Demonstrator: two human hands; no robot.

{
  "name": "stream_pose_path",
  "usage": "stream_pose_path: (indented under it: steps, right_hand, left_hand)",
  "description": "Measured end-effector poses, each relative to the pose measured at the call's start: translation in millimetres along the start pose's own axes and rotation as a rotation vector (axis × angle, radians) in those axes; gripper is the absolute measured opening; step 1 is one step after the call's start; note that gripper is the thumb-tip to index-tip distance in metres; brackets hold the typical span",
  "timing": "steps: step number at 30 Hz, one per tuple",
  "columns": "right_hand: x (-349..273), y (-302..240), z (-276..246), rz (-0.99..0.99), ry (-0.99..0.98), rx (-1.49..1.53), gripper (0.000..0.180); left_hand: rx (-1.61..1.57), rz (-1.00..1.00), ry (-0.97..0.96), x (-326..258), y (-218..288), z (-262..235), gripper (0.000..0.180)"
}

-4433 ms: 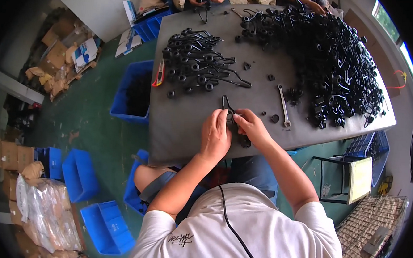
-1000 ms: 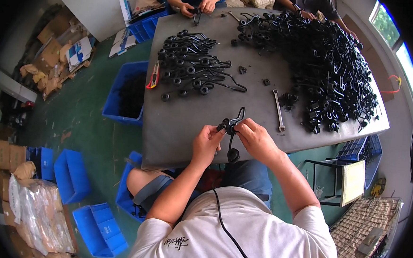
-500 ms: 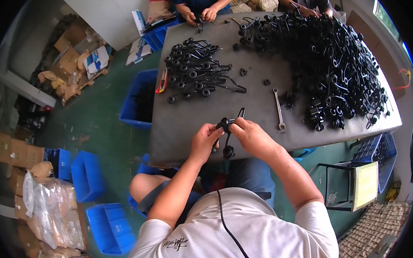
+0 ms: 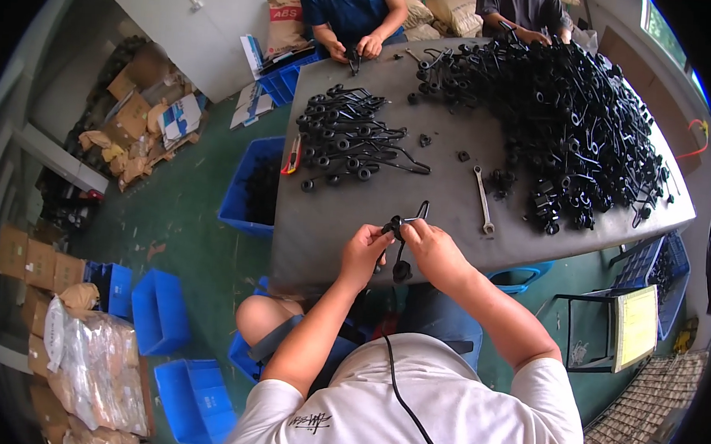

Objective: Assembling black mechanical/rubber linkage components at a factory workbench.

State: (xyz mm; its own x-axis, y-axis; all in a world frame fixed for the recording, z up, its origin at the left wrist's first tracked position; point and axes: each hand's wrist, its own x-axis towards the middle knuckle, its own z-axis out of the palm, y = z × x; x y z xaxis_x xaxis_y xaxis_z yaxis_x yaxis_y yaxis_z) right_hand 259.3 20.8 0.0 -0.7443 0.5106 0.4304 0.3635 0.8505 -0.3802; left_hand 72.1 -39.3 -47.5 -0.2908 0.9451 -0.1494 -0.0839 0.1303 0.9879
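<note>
Above the near edge of the grey table [image 4: 330, 237], my left hand [image 4: 362, 253] and my right hand [image 4: 435, 250] meet on a black bent rod part with round ring ends [image 4: 402, 271]. Fingers of both hands pinch its middle, where a dark fitting is partly hidden. One looped end sticks up beyond my right fingers, and a round end hangs below. Farther off on the left lies a batch of similar black rod parts [image 4: 348, 136]. Two small black pieces [image 4: 463, 156] and an open-ended wrench [image 4: 483, 200] rest right of them.
A large heap of black parts [image 4: 577, 130] covers the table's right side. A utility knife [image 4: 294, 155] lies by the left edge. Two co-workers [image 4: 352, 14] sit across the table. Blue crates [image 4: 159, 312] stand on the floor at left; a chair [image 4: 634, 327] is at right.
The whole view has shifted, so the table and hands sit slightly lower and farther right in the picture. Both hands keep their pinch on the black rod part.
</note>
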Motion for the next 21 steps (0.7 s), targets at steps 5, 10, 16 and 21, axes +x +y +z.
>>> stream_pose_path:
  steps: [5,10,16,21]
  right_hand:
    - [3.0,8.8,0.8,0.231,-0.032,0.270,0.019]
    - [3.9,8.3,-5.6,0.218,-0.001,0.352,0.016]
    - [5.4,3.8,-11.1,0.222,-0.054,0.341,0.018]
    - [7.2,7.3,-10.4,0.414,-0.147,0.371,0.012]
  left_hand:
    - [-0.073,0.017,0.015,-0.6,-2.7,1.3,0.024]
    - [0.067,0.009,0.048,-4.7,1.0,1.8,0.026]
    - [0.070,0.020,0.029,-5.7,1.5,2.5,0.024]
    - [0.079,0.034,0.039,-9.6,6.7,4.7,0.025]
